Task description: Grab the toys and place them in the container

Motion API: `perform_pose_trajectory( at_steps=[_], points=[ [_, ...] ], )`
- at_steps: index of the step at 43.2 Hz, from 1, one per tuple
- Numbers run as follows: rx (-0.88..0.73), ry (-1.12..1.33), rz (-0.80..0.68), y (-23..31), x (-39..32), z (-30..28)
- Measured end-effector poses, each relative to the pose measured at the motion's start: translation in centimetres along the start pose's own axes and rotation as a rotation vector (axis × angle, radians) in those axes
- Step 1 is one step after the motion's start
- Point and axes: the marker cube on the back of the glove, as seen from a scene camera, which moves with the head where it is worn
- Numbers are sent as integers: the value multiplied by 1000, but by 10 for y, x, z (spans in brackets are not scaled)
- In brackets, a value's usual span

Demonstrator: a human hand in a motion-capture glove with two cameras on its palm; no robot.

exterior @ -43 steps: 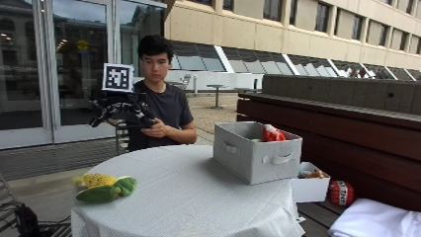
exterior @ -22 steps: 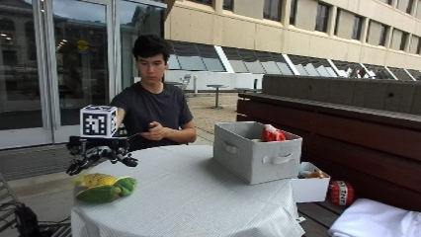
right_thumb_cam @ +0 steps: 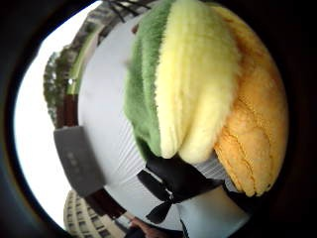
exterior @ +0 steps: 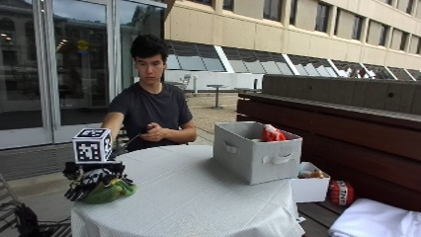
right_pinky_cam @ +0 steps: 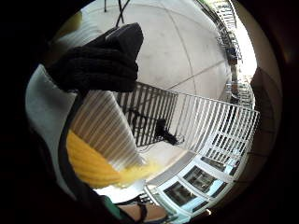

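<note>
Gloved right hand (exterior: 92, 180): now down on the plush toys (exterior: 108, 191) at the table (exterior: 197, 207) edge, having hovered above them; fingers curl over the green and yellow plush. Grey container (exterior: 256, 153): unmoved, well apart, red toy (exterior: 272, 133) inside.

Soft, even daylight; palm views bend strongly at edges.

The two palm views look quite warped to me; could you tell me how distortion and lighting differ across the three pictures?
Outside view: even daylight, straight lines, soft shade; the gloved right hand rests on the plush toys. Thumb side palm view: strong bulging, the corn toy fills the picture and the grey container looks small. Little finger side palm view: railings curve, and there is bright glare at one edge.
</note>
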Motion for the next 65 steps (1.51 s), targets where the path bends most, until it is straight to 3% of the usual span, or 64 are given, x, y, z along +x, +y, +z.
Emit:
perform_pose_trajectory(
  at_steps=[28,34,38,44,57,65],
  points=[
    [108,31,37,14,-4,-44],
    [117,6,9,22,-6,-76],
    [261,9,-219,18,-5,-101],
    [189,-17,1,49,-29,-157],
    [349,-31,-86,82,-97,-247],
    [419,-39,-162,111,-184,-300]
  ],
)
